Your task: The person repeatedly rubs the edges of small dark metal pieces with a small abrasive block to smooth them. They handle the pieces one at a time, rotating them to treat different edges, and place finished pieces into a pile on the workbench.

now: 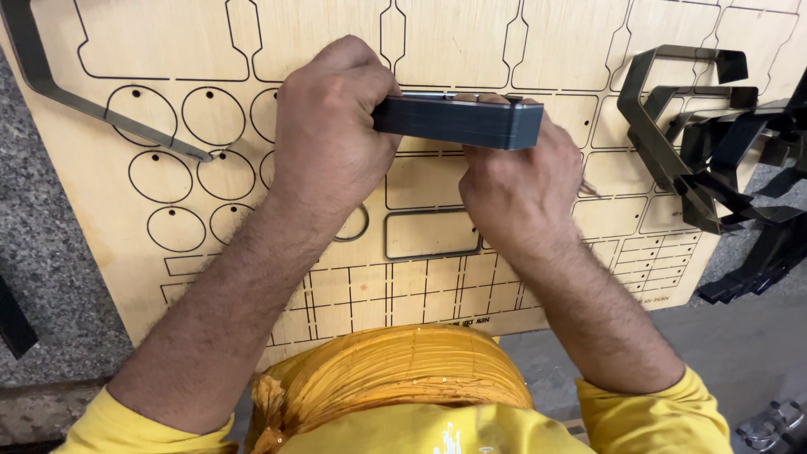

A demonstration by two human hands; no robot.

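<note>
A dark grey metal strip [458,122], seen edge-on like a flat bar, is held level over a plywood die board [126,227] cut with thin black outlines of circles, rounded rectangles and grids. My left hand [328,126] is closed around the strip's left end. My right hand [508,189] grips it from below at the middle and right, fingers curled over its top edge. A rounded rectangular slot on the board [433,234] lies just under my hands, lined with dark metal.
A bent dark metal strip [59,88] lies across the board's upper left. A heap of bent black metal strips [714,143] sits at the right edge. The board rests on a grey speckled surface [42,252]. A yellow-orange coil [395,378] is by my body.
</note>
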